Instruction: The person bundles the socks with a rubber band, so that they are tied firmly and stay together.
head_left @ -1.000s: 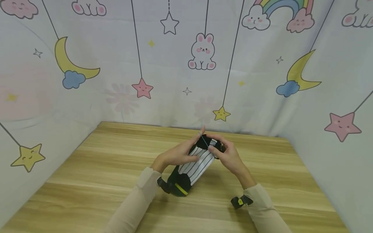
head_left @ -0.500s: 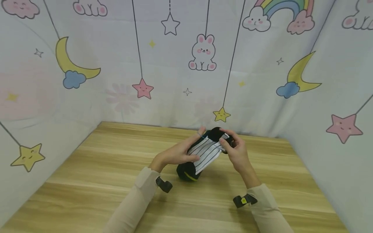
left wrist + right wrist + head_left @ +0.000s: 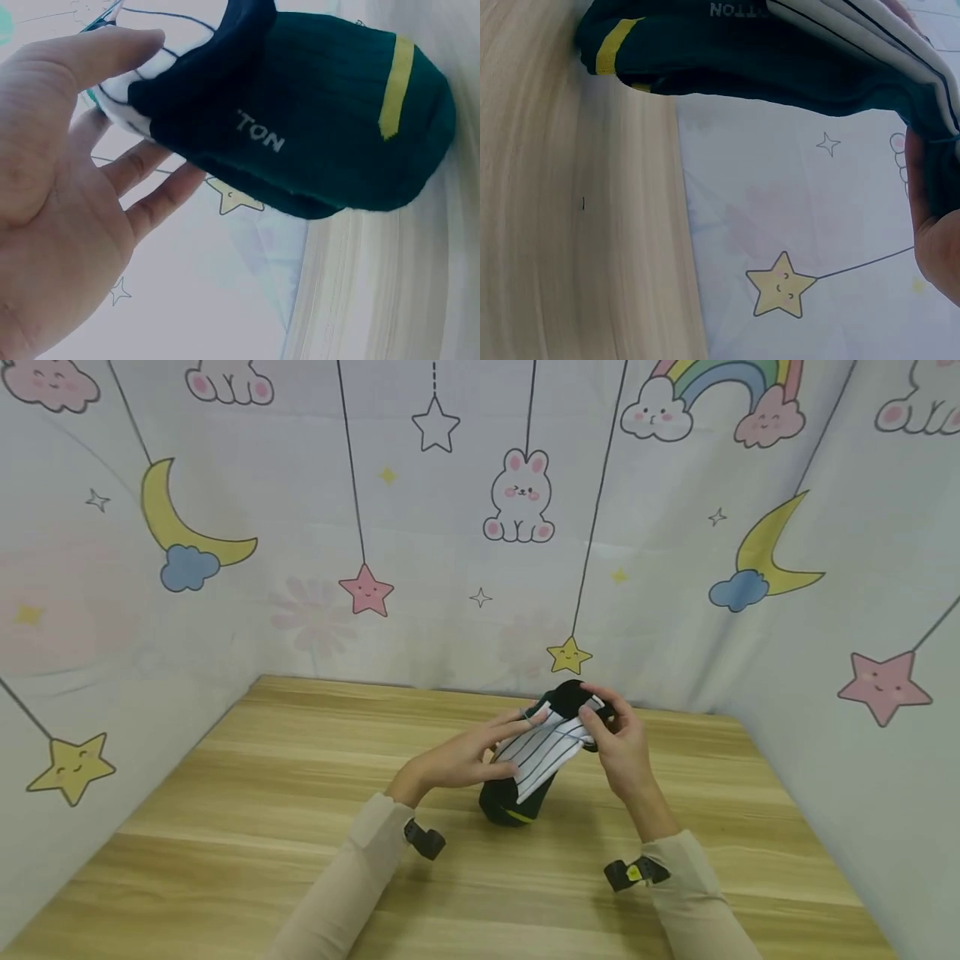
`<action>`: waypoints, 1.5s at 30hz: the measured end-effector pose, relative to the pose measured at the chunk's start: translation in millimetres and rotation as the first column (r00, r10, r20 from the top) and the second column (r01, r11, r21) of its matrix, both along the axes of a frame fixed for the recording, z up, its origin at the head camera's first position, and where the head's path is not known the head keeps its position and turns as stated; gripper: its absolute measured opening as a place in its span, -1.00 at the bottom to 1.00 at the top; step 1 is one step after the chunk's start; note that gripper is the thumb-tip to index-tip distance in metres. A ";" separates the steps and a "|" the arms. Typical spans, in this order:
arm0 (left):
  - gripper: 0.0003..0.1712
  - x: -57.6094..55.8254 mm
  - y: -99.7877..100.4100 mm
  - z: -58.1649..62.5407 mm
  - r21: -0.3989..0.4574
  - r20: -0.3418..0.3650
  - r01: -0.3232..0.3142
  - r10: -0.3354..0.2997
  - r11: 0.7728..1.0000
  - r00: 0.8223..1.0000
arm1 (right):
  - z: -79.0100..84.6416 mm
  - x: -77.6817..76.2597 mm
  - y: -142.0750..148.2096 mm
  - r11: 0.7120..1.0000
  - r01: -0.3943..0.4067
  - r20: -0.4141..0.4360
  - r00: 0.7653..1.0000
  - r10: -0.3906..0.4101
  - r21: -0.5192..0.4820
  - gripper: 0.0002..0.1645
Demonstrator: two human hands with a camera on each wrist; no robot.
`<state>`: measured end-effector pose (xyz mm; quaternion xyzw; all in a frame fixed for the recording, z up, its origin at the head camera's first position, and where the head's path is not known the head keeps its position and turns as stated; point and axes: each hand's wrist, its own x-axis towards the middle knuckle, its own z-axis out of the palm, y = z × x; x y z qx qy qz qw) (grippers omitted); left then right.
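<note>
A bundle of socks (image 3: 543, 743), dark green with a white, black-striped panel, is held tilted over the table between both hands. Its rounded toe end (image 3: 424, 120) bears a yellow stripe and points down towards the tabletop. My left hand (image 3: 461, 760) grips the bundle's left side, its thumb on the striped panel and other fingers behind. At the upper, cuff end, my right hand (image 3: 624, 747) pinches the fabric between thumb and fingers. A thin blue elastic band (image 3: 946, 139) crosses the bundle near the right hand and also runs by the left fingertips.
The wood-grain table (image 3: 247, 827) runs back to a white fabric backdrop (image 3: 427, 635) printed with stars, moons and rabbits. Similar fabric walls stand at both sides. Black devices, the left one (image 3: 424, 840) and the right one (image 3: 636, 872), are strapped to the wrists.
The socks have moved up and to the right, with the right hand. The band, earlier stretched between both hands, now lies across the bundle. The left fingers have come down onto the socks.
</note>
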<state>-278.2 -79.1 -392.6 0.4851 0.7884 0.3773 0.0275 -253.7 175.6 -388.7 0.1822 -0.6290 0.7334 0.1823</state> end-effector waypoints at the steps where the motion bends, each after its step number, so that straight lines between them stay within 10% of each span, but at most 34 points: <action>1: -0.22 0.4 -0.3 0.2 0.006 0.012 -0.001 0.001 1.000 1.000 | 0.4 0.2 0.6 1.000 0.005 0.000 1.000 -0.005 0.001 -0.60; 18: -0.54 3.4 -0.3 6.2 0.130 0.060 0.011 -0.019 0.991 0.998 | 2.7 1.8 1.2 0.973 -0.090 -0.023 0.995 0.097 0.213 -0.59; 31: -0.61 10.4 5.5 8.4 0.023 0.070 0.028 -0.029 0.999 0.997 | 4.1 8.3 -9.3 0.919 -0.218 -0.016 0.972 0.236 0.329 -0.59; 45: -0.79 8.2 3.1 9.3 0.202 0.070 0.001 -0.016 0.979 0.997 | -1.0 9.5 -13.6 0.869 -0.477 0.169 0.875 0.454 0.133 -0.48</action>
